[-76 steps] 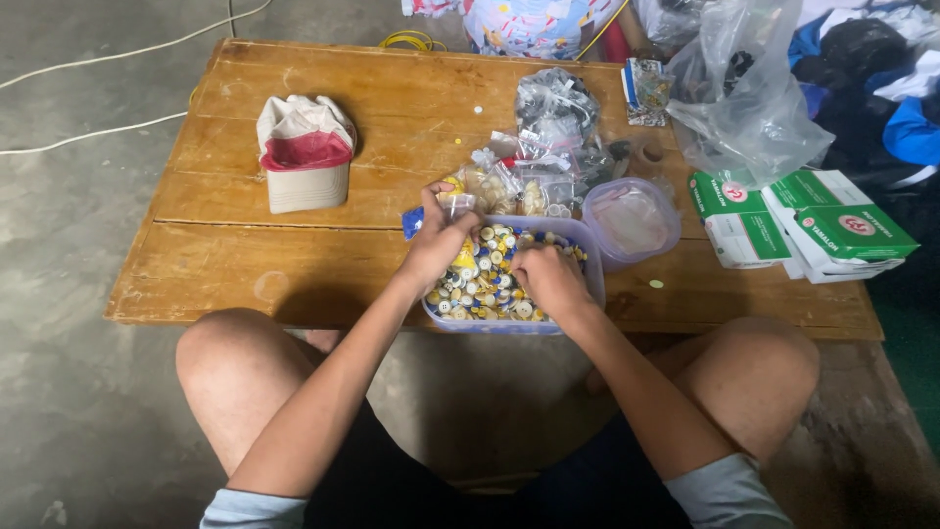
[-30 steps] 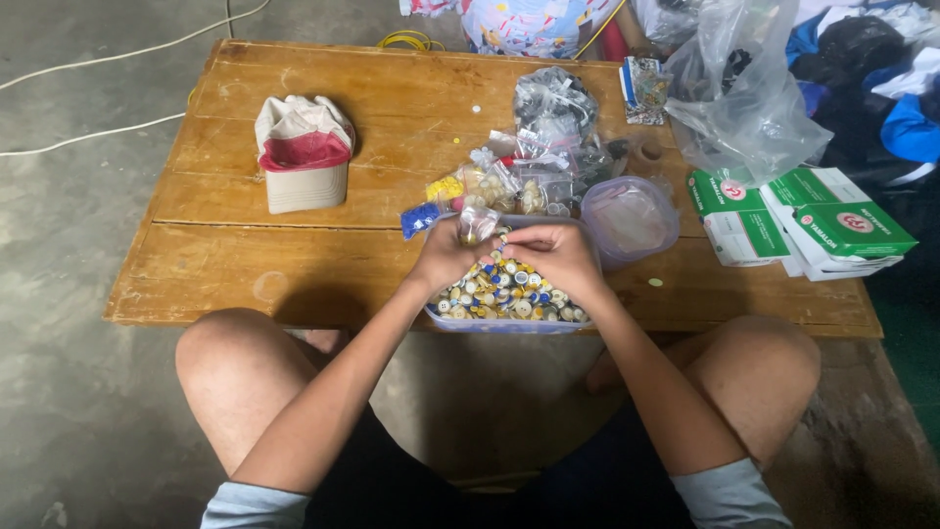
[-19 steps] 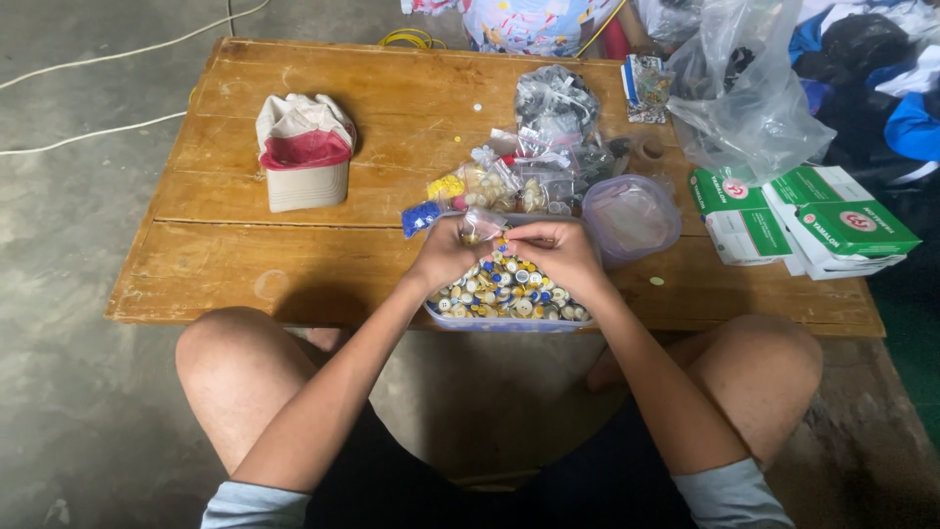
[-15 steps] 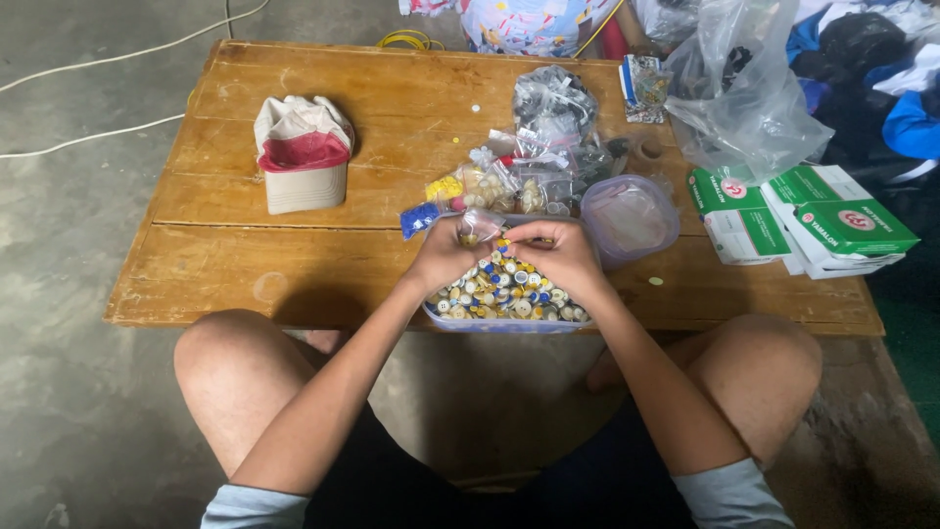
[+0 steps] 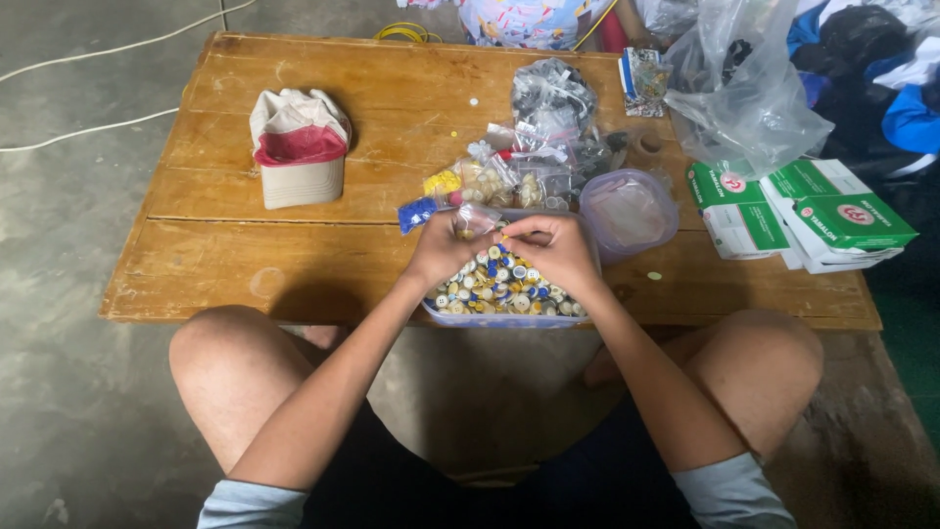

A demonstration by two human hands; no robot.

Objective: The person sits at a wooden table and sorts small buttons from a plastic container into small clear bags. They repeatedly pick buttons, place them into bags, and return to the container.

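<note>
head | left hand (image 5: 438, 253) and right hand (image 5: 555, 249) – both pinch crinkly clear bag (image 5: 476, 220) | over round buttons (image 5: 504, 285)

Person seen from above, bare forearms, bare left hand (image 5: 443, 253) and right hand (image 5: 553, 253) without rings or watch, short pale grey-blue sleeves at the bottom of the frame, dark shorts, bare knees at lower left and right.

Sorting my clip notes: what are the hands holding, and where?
Both hands, left hand and right hand, pinch a small clear plastic bag at its edges, above the button tub.
</note>
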